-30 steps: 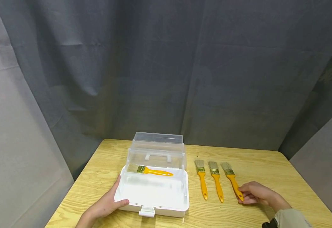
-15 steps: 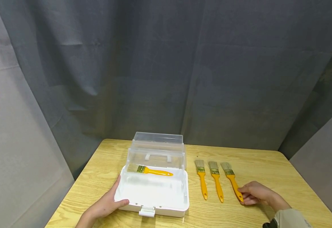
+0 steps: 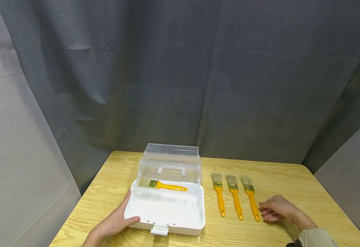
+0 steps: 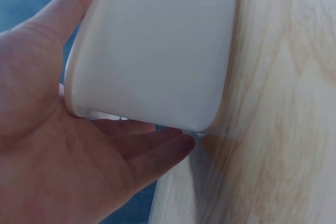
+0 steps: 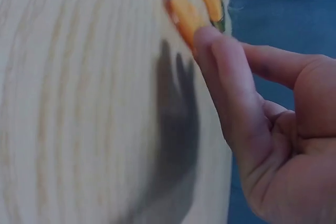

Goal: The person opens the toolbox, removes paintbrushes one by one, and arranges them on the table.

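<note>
My left hand (image 3: 116, 218) holds the left side of a white storage box (image 3: 167, 227), its thumb over the front rim. In the left wrist view the fingers wrap round the box's end wall (image 4: 152, 51). The clear lid (image 3: 172, 149) stands open with folded-out trays, and one yellow-handled paintbrush (image 3: 171, 187) lies crosswise there. Right of the box lie three more paintbrushes, bristles to the back: a left one (image 3: 220, 199), a middle one (image 3: 236, 200) and a right one (image 3: 252, 202). My right hand (image 3: 278, 210) hovers just right of the last handle's end, fingers loosely bent and holding nothing.
The wooden table (image 3: 291, 181) ends at a rounded back edge. Dark grey cloth (image 3: 180, 85) hangs behind it, with paler panels (image 3: 25, 154) to the sides. A white latch (image 3: 159, 229) sticks out from the box front.
The right paintbrush's handle end has swung a little left, so it lies straighter beside the others. My right hand has let go of it. My left hand stays on the box.
</note>
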`<state>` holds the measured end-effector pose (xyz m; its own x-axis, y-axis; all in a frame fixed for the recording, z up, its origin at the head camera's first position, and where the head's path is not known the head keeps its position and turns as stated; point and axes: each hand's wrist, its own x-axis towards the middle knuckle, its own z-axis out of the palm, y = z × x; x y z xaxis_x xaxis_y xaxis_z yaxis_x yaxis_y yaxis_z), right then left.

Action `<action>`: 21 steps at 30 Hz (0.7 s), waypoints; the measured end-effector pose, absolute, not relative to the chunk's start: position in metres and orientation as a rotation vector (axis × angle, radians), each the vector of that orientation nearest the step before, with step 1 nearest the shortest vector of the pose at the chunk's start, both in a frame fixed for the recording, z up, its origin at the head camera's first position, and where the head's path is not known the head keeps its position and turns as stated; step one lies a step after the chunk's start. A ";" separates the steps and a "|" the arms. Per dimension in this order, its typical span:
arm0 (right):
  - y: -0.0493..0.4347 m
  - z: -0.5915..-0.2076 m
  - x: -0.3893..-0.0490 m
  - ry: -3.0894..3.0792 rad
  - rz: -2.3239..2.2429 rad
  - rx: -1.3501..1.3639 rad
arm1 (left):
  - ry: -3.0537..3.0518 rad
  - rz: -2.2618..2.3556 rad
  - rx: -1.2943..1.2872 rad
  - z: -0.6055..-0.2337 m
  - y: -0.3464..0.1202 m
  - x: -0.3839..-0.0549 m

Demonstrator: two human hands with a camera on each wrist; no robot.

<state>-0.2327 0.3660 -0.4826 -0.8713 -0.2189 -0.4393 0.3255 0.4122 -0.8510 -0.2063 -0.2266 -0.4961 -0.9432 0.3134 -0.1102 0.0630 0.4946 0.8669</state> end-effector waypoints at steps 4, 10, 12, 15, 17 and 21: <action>0.357 -0.472 -0.235 2.274 -1.448 0.012 | 2.489 1.452 0.327 -0.497 -0.226 -0.206; 0.332 -0.453 -0.237 2.446 -1.399 -0.129 | 2.503 1.452 0.347 -0.499 -0.226 -0.206; 0.321 -0.446 -0.238 2.489 -1.387 -0.187 | 2.509 1.443 0.344 -0.499 -0.227 -0.206; 0.304 -0.438 -0.240 2.555 -1.353 -0.250 | 2.510 1.434 0.351 -0.499 -0.227 -0.207; 0.292 -0.432 -0.242 2.587 -1.336 -0.288 | 2.507 1.436 0.357 -0.499 -0.227 -0.207; 0.271 -0.425 -0.247 2.641 -1.313 -0.369 | 2.497 1.448 0.353 -0.499 -0.226 -0.207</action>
